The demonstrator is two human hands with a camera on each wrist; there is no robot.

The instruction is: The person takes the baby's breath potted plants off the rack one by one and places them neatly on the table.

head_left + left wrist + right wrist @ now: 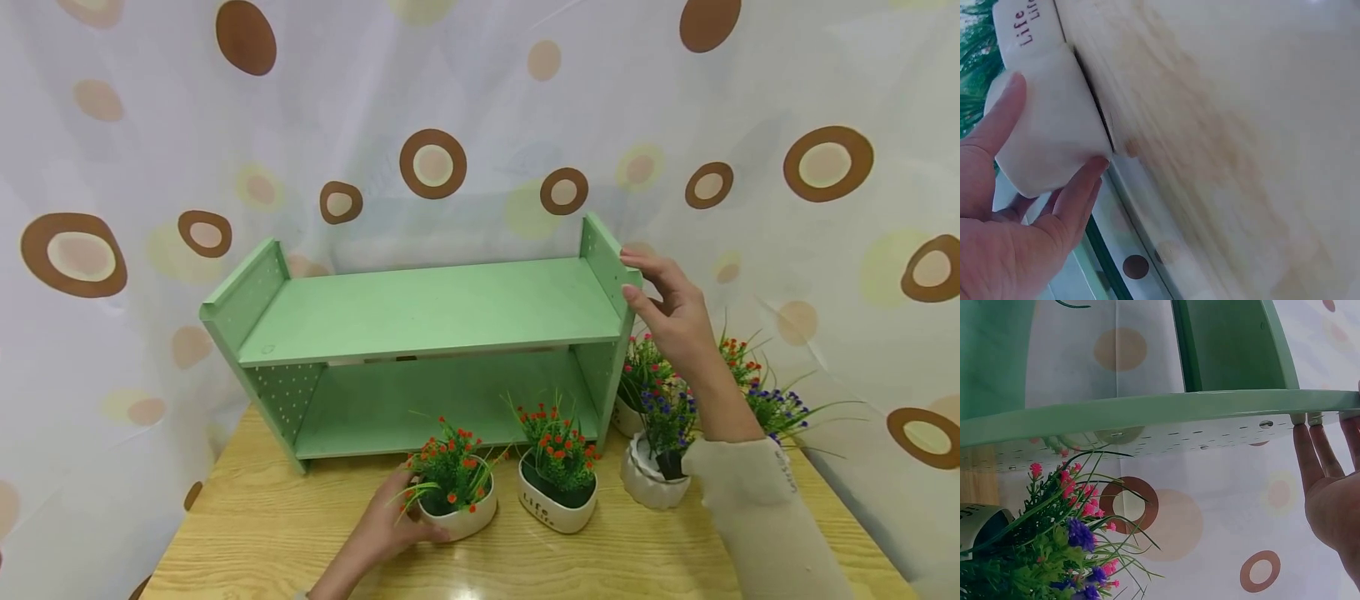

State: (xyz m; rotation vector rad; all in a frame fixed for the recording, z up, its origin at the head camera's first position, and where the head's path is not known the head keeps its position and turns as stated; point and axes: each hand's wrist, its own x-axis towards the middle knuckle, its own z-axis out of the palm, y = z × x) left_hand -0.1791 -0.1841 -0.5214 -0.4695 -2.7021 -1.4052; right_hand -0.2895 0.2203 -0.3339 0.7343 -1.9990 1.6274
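Observation:
My left hand (393,517) holds a white oval pot of artificial red flowers (467,522) by its left side, thumb on the near wall and fingers behind. In the left wrist view, the fingertips reach the pot's lower edge. A two-tier green shelf (442,308) stands behind the pots, both boards bare. At the top front corner of its right side panel is my right hand (678,321), gripping the edge with thumb and fingers. Fingertips press the panel's outer face in the right wrist view. Another white pot with red flowers (557,510), marked "Life", sits just right of the held one.
Beside the shelf's right end, beneath my right forearm, stand several more pots, among them a white ruffled one with blue flowers (654,482). All rest on a wooden table (247,525). A white curtain with brown circles (480,92) hangs close behind the shelf.

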